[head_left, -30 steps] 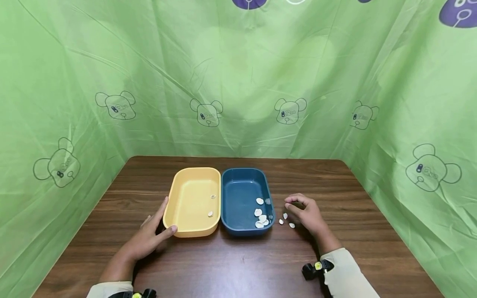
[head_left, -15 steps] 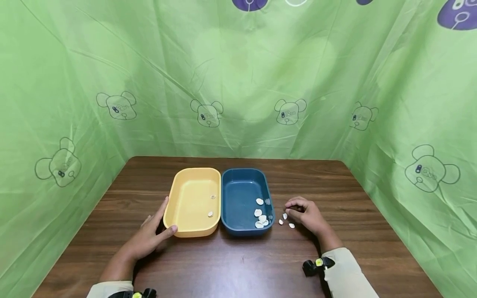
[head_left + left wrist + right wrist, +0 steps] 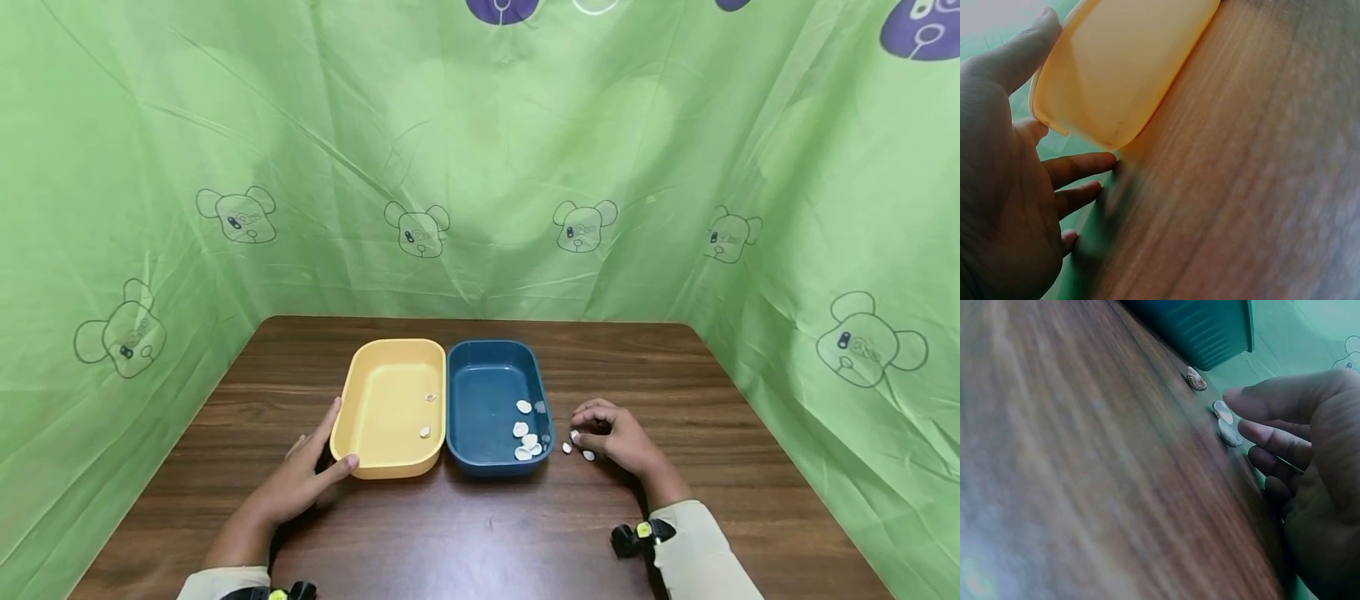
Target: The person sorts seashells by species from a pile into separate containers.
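Note:
My left hand point(image 3: 300, 479) rests against the near-left corner of a yellow tray point(image 3: 337, 433), fingers extended along its side and thumb at the rim. The left wrist view shows the same tray point(image 3: 1129, 75) beside the spread fingers. Low over the table at right, my right hand point(image 3: 618, 437) has thumb and fingers loosely bent around a small white seashell point(image 3: 575, 436), with a gap between them. Two more shells lie near it: one seashell point(image 3: 566, 447) by the blue tray, another seashell point(image 3: 588, 455) below the thumb. In the right wrist view, a ribbed seashell point(image 3: 1196, 379) lies farther off.
A blue tray point(image 3: 480, 467) stands against the yellow one, with several white shells point(image 3: 521, 429) along its right side. Two small shells point(image 3: 425, 432) lie inside the yellow tray. Green curtain point(image 3: 480, 275) surrounds the wooden table point(image 3: 480, 533).
My right hand has lowered slightly, and its thumb has come down beside the nearest shell. The left hand stays at the yellow tray; the shells stay where they were.

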`<state>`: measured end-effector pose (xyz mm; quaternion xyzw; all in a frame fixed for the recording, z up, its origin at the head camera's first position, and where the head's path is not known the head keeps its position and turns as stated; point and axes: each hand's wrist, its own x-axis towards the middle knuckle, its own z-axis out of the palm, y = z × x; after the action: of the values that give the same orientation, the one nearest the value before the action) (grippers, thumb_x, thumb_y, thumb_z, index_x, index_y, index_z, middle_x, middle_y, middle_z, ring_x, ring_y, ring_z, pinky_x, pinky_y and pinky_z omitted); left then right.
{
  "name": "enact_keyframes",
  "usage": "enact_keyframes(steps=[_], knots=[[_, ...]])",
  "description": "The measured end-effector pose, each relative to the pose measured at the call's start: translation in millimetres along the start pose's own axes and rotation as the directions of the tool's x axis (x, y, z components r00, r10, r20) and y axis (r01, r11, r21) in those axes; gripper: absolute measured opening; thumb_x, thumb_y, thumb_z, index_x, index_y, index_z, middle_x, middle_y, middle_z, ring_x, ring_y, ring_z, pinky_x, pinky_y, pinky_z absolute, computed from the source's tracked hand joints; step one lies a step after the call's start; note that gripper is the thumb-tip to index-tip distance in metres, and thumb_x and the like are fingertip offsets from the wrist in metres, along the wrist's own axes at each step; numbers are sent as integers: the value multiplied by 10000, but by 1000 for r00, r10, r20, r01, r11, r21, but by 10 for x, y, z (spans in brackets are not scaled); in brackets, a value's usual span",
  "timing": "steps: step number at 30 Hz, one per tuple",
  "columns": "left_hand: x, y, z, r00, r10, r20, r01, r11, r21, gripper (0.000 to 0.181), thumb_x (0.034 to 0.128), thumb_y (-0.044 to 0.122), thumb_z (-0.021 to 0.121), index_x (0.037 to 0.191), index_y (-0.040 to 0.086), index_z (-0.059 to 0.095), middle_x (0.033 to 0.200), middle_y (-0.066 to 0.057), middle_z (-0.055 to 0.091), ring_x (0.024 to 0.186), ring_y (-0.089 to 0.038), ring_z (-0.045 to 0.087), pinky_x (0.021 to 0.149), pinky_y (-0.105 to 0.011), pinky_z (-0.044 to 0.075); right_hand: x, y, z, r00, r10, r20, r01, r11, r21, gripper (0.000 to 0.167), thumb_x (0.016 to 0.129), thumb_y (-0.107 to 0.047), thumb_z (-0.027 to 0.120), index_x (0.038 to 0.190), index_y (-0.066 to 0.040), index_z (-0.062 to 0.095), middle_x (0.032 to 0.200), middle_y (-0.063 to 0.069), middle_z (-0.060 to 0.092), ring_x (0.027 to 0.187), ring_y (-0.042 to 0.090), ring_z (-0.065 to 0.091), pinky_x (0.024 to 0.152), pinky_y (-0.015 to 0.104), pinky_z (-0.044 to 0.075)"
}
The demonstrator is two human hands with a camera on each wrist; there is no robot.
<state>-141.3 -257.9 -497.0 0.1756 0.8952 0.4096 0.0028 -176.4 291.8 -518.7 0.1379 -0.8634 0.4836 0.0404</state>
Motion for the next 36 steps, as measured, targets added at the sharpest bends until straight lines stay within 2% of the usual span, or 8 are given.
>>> enact_keyframes(steps=[2, 4, 7, 9, 15, 20, 27, 36], knots=[[-4, -5, 3, 1000, 3, -2, -3, 1000, 1, 966, 1058, 353, 695, 1780, 166, 82, 1801, -282, 177, 1579, -671, 240, 1208, -900, 65, -1, -2, 6, 1000, -18, 10, 18, 1000, 7, 184, 873, -21, 878, 1047, -33, 817, 1197, 176, 743, 1098, 135, 655, 922, 183, 499], [-7, -10, 4, 1000, 4, -3, -4, 1000, 0, 964, 1058, 351, 696, 1779, 161, 84, 1799, -284, 182, 1576, -671, 247, 1207, -901, 65, -5, -9, 12, 999, -29, 19, 28, 999, 16, 192, 865, -9, 877, 1045, -28, 813, 1200, 194, 733, 1086, 139, 644, 844, 198, 533], [-4, -15, 3, 1000, 2, 0, -2, 1000, 0, 967, 1061, 359, 691, 1783, 210, 66, 1804, -273, 178, 1581, -665, 243, 1211, -898, 60, -18, -21, 21, 999, -28, 21, 27, 999, 17, 201, 855, -6, 881, 1042, -36, 815, 1208, 204, 724, 1074, 154, 629, 730, 227, 562], [2, -17, 2, 1000, 2, 3, -2, 1000, 0, 967, 1062, 361, 688, 1783, 235, 57, 1808, -266, 174, 1585, -662, 237, 1213, -897, 58, -27, -28, 24, 1000, -20, 19, 20, 1000, 14, 199, 851, -7, 883, 1034, -49, 818, 1211, 192, 720, 1083, 175, 620, 701, 244, 567], [3, -21, 7, 1000, 5, 9, -5, 1000, -2, 971, 1061, 359, 690, 1783, 262, 47, 1808, -267, 171, 1588, -660, 232, 1210, -898, 56, -46, -37, 22, 1000, 2, 16, -2, 1000, -1, 191, 847, -1, 883, 1011, -77, 825, 1223, 171, 725, 1137, 248, 614, 794, 253, 554], [4, 2, 3, 1000, -1, 10, 1, 1000, -6, 967, 1060, 362, 690, 1782, 198, 69, 1807, -271, 171, 1590, -668, 215, 1211, -899, 52, -41, -41, 11, 1000, 9, 17, -8, 1000, -18, 173, 850, -3, 879, 984, -102, 829, 1225, 159, 729, 1156, 267, 612, 860, 260, 539], [8, -3, -1, 1000, -6, 11, 6, 1000, -3, 970, 1059, 365, 693, 1781, 180, 73, 1804, -274, 179, 1589, -664, 224, 1215, -894, 59, -30, -39, 23, 999, 24, 23, -23, 997, -71, 193, 843, -7, 879, 980, -137, 837, 1213, 110, 740, 1150, 199, 615, 933, 247, 518], [1, -4, -2, 1000, -9, 9, 9, 1000, -11, 966, 1060, 363, 689, 1781, 178, 72, 1807, -275, 163, 1591, -668, 210, 1215, -896, 46, -6, -45, 29, 999, 25, 20, -23, 997, -78, 195, 829, 8, 872, 978, -114, 840, 1206, 118, 746, 1164, 211, 620, 973, 237, 495]])
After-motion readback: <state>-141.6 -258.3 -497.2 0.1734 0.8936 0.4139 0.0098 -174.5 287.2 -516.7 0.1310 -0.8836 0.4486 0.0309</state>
